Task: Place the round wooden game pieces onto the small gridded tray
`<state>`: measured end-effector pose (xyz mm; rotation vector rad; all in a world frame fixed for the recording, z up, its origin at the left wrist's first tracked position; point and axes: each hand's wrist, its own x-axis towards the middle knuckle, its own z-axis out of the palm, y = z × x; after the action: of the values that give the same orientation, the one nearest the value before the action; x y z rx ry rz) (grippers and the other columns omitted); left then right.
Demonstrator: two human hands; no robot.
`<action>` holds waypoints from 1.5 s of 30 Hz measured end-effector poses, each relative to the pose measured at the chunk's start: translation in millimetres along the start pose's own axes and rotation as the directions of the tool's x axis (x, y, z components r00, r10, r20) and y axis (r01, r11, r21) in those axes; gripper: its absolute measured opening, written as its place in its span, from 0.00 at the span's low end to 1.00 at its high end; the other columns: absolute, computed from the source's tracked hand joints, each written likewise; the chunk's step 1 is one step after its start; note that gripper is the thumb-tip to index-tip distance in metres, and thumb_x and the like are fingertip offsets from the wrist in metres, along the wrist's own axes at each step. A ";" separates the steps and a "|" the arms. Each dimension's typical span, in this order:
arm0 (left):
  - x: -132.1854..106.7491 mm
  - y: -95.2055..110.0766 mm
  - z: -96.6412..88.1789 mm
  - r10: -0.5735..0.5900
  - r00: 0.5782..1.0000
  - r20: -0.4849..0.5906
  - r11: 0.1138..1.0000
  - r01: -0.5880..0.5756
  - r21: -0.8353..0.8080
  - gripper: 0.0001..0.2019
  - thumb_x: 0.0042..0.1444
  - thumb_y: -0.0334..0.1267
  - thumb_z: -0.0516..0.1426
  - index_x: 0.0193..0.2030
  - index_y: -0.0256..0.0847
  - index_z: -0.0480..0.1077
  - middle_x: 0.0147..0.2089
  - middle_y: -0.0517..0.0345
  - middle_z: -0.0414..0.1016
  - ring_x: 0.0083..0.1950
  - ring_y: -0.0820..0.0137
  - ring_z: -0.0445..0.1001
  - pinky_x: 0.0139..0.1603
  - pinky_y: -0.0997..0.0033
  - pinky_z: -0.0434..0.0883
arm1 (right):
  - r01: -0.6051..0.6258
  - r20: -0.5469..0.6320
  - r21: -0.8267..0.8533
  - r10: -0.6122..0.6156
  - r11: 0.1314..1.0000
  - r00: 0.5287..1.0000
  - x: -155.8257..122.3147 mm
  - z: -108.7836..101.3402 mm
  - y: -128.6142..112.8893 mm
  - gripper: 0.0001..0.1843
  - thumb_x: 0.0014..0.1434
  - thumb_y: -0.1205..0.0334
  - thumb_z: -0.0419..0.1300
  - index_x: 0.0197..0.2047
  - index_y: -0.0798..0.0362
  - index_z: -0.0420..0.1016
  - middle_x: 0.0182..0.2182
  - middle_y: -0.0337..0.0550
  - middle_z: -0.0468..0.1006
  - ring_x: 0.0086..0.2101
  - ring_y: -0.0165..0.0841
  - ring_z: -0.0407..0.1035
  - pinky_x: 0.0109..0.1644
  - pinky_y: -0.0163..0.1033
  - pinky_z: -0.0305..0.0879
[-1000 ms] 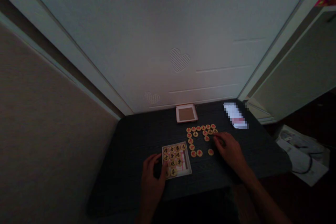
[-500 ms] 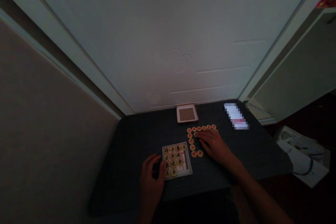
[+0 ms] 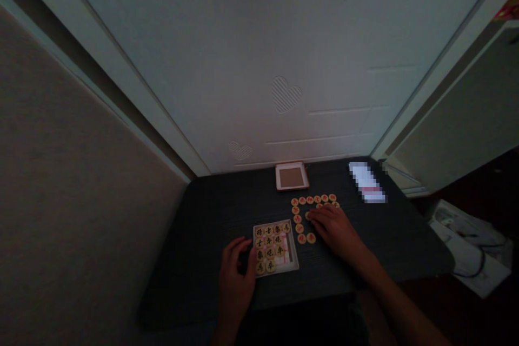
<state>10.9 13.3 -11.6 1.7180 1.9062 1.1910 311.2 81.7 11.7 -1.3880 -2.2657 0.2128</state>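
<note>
Right hand (image 3: 333, 230), grip loosely open and flat, covers loose game pieces (image 3: 302, 219) on the dark surface (image 3: 211, 216); left hand (image 3: 235, 270), fingers curled, steadies the box (image 3: 275, 247).

The right hand (image 3: 334, 230) covers several red-marked game pieces (image 3: 302, 219) at centre frame, so their count stays unclear. A pixelated patch (image 3: 368, 183) hides something right of centre, and both forearms leave the bottom edge.

A box (image 3: 275, 247) with round pieces in it sits low in the middle on the table (image 3: 211, 227). More pieces (image 3: 302, 219) lie to its right. A lid (image 3: 291, 177) lies above them, by the wall.
</note>
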 end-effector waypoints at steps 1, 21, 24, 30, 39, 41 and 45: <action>-0.2 -0.2 0.0 0.000 1.000 0.000 1.000 0.000 -0.001 0.13 0.63 0.48 0.57 0.47 0.43 0.76 0.54 0.47 0.74 0.52 0.56 0.76 0.44 0.58 0.76 | -0.003 0.006 -0.008 0.003 1.000 1.000 3.2 -0.3 -0.6 0.13 0.68 0.65 0.59 0.53 0.48 0.80 0.48 0.46 0.84 0.50 0.44 0.73 0.57 0.51 0.65; -18.2 58.6 -5.2 -0.022 0.942 0.335 0.955 0.119 -0.272 0.11 0.63 0.46 0.60 0.49 0.46 0.77 0.44 0.55 0.84 0.44 0.61 0.82 0.48 0.63 0.77 | -0.026 0.002 0.434 0.028 0.900 1.000 -40.5 -17.7 -54.1 0.18 0.67 0.62 0.61 0.59 0.44 0.74 0.52 0.44 0.82 0.50 0.39 0.78 0.57 0.46 0.75; -24.3 80.2 0.8 -0.055 0.874 0.483 0.887 0.265 -0.379 0.14 0.64 0.46 0.60 0.52 0.45 0.76 0.43 0.54 0.86 0.43 0.63 0.84 0.50 0.66 0.77 | 0.023 -0.027 0.479 -0.011 0.878 1.000 -49.0 -13.9 -71.5 0.19 0.66 0.64 0.61 0.60 0.43 0.74 0.53 0.43 0.81 0.53 0.39 0.77 0.60 0.46 0.73; -25.6 89.9 9.3 -0.123 0.860 0.495 0.782 0.391 -0.486 0.13 0.61 0.47 0.62 0.47 0.42 0.76 0.42 0.52 0.86 0.41 0.63 0.85 0.45 0.67 0.78 | 0.062 -0.055 0.553 -0.038 0.831 0.998 -50.7 -9.2 -88.8 0.20 0.67 0.68 0.59 0.60 0.44 0.74 0.53 0.45 0.80 0.53 0.37 0.75 0.60 0.44 0.73; -24.3 92.1 3.8 -0.126 0.861 0.492 0.762 0.402 -0.508 0.12 0.62 0.47 0.61 0.45 0.42 0.79 0.43 0.51 0.86 0.44 0.60 0.85 0.46 0.66 0.79 | -0.153 0.038 0.686 0.174 0.712 0.984 -51.5 -3.9 -96.9 0.13 0.64 0.60 0.65 0.52 0.46 0.80 0.43 0.43 0.84 0.42 0.37 0.78 0.50 0.41 0.75; -24.0 92.2 3.2 -0.110 0.854 0.508 0.768 0.397 -0.503 0.13 0.62 0.48 0.60 0.47 0.43 0.79 0.43 0.51 0.86 0.43 0.61 0.85 0.47 0.65 0.79 | -0.230 0.089 0.715 0.240 0.660 0.967 -51.3 -5.2 -98.1 0.13 0.63 0.58 0.66 0.50 0.46 0.81 0.43 0.43 0.85 0.42 0.38 0.78 0.50 0.41 0.74; -24.3 90.6 2.3 -0.087 0.836 0.542 0.784 0.394 -0.480 0.16 0.63 0.49 0.60 0.52 0.43 0.77 0.47 0.50 0.85 0.45 0.60 0.84 0.49 0.63 0.79 | -0.341 0.183 0.768 0.324 0.543 0.928 -50.2 -7.8 -98.0 0.15 0.61 0.53 0.68 0.50 0.46 0.83 0.43 0.43 0.86 0.43 0.40 0.78 0.50 0.43 0.74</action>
<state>78.8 -14.3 47.0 1.2243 1.2325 0.9609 255.4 -9.6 38.9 -1.2523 -1.5074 1.2114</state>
